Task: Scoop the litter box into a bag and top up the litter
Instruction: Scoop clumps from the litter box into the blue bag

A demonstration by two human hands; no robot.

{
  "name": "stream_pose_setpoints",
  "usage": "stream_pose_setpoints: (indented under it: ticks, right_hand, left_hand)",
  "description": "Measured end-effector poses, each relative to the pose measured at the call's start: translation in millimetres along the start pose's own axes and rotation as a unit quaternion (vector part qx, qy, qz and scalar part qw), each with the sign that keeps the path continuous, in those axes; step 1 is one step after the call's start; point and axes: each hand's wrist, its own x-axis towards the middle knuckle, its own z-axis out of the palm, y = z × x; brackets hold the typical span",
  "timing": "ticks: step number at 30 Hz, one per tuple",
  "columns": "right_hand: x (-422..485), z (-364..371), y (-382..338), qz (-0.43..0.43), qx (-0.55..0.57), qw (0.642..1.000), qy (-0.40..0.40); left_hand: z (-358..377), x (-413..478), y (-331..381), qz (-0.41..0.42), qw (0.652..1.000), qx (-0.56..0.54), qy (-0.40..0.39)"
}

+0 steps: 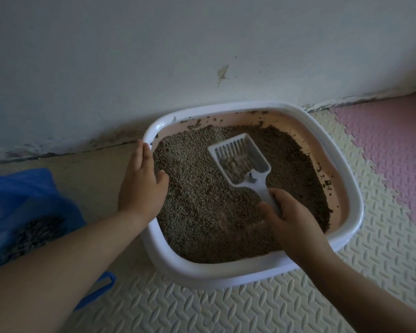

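The right grip (291, 219) is curled tight round the handle of the white scoop (240, 162), fingers wrapped over it and thumb on the near side. The slotted head points away from this grip toward the wall (202, 44) and carries a small heap of grains. Under and around the grip lies the litter (202, 212), paler on the side toward the other hand and darker beyond the scoop.

The left grip (142, 183) is spread flat, fingers straight and close together, laid over the left rim of the litter box (351, 188). Its thumb reaches inside, down by the litter's edge.

The two grips are well apart, with open litter between them. The box's far rim is close to the wall. Outside the left grip, beside the forearm, a blue bag (22, 200) sits on the floor with dark grains in it. Patterned floor mat (226, 308) runs along the box's near rim and past the right grip.
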Motion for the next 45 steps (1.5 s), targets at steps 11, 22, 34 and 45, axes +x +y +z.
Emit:
stream_pose_setpoints:
  ticks: [11,22,34,45]
  right_hand:
    - [19.4,-3.2,16.5,0.077,-0.171,0.976,-0.111]
    - [118.9,36.1,-19.0,0.078,-0.228,0.963,-0.123]
    - [124.4,104.5,-2.1,0.031,-0.108,0.993,0.032]
    - [84.3,65.9,-3.8,-0.012,-0.044,0.999,0.003]
  left_hand:
    - [1.9,1.2,-0.9,0.006,1.0,0.015,0.007]
    - [3.9,1.6,0.3,0.002,1.0,0.015,0.013]
    - [5.1,2.7,-2.0,-0.001,1.0,-0.007,0.016]
    - [4.7,2.5,-3.3,0.005,1.0,-0.02,0.017]
